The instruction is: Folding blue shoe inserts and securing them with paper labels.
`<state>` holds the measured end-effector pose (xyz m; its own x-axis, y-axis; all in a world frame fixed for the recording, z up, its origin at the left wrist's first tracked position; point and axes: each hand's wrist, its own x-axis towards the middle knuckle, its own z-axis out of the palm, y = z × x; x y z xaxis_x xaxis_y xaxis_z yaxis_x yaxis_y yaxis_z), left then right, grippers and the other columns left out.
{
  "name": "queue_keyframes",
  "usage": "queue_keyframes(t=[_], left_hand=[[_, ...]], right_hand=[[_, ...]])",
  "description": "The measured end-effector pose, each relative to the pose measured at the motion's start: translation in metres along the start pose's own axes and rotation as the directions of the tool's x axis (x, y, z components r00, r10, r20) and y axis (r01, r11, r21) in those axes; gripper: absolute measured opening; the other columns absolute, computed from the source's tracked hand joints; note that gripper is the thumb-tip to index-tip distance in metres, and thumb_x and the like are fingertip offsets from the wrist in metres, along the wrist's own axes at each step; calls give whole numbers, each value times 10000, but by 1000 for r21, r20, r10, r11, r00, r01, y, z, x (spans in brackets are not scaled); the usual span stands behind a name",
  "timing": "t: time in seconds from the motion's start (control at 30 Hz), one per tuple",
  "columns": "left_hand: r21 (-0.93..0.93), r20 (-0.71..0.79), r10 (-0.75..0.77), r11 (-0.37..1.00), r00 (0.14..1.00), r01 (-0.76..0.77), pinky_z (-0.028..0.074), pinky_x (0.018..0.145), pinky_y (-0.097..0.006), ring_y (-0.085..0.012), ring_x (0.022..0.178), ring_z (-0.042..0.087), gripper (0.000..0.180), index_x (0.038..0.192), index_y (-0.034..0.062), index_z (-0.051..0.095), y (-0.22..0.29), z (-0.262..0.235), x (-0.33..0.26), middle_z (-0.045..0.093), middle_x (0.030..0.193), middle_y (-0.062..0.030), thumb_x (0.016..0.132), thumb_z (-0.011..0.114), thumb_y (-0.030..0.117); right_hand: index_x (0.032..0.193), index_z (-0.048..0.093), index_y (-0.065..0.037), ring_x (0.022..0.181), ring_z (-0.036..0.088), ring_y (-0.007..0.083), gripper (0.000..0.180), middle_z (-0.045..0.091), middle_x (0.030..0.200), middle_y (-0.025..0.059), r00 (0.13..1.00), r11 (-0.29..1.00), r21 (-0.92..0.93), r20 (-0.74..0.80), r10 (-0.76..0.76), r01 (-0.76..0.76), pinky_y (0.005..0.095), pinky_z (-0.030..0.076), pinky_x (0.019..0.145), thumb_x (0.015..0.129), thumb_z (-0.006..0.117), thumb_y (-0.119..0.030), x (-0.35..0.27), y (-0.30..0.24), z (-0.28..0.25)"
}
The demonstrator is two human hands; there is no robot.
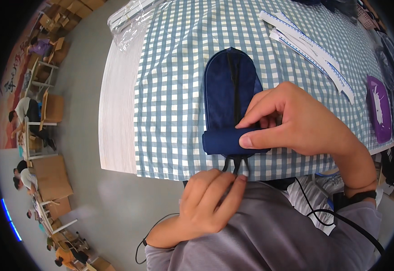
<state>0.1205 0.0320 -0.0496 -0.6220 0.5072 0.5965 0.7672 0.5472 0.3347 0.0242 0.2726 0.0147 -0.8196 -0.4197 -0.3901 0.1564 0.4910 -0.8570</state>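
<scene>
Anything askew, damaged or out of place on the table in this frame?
Nothing looks damaged or spilled. The navy fabric pouch lies flat on the checked tablecloth, its near end rolled up under the right hand; the left hand pinches its black cords. The white strips lie loosely fanned, nothing more.

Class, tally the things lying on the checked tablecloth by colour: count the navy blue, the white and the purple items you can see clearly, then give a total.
Navy blue: 1, the rolled fabric pouch
White: about 4, the paper strips, overlapping so the count is rough
Purple: 1, the flat purple piece
Total: about 6
</scene>
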Motion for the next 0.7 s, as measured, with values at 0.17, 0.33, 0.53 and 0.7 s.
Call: queue_keyframes(t=[0.17,0.33,0.53,0.7], left_hand=[[11,1,99,995,995,-99,597,770,-396,-269,892,681,313,1041,7,799,4,1,-11,695,938,-79,728,802,25],[22,-25,173,985,985,-173,635,767,-359,-304,972,725,315,1059,-7,800,1,-6,-24,714,1018,-122,746,829,-34],[21,-108,302,953,947,-302,661,744,-334,-341,1002,756,224,961,-27,793,0,-8,-28,738,1083,-162,747,847,-62],[-33,-73,346,936,935,-349,678,784,-343,-334,1015,765,211,949,-28,793,5,-15,-20,756,1095,-170,749,858,-44]], right_hand=[[1011,833,49,542,528,75,305,655,629,48,987,987,-5,-36,-158,158,285,382,505,874,865,-222,3,8,4],[1007,833,50,546,525,71,307,657,631,44,985,986,-7,-36,-166,166,280,377,508,875,861,-226,4,10,4],[997,833,51,542,522,70,306,653,629,34,985,986,-12,-38,-166,165,279,369,505,875,859,-228,4,9,4],[999,834,46,538,521,69,310,649,627,27,988,989,1,-40,-148,148,280,367,500,875,862,-236,2,7,3]])
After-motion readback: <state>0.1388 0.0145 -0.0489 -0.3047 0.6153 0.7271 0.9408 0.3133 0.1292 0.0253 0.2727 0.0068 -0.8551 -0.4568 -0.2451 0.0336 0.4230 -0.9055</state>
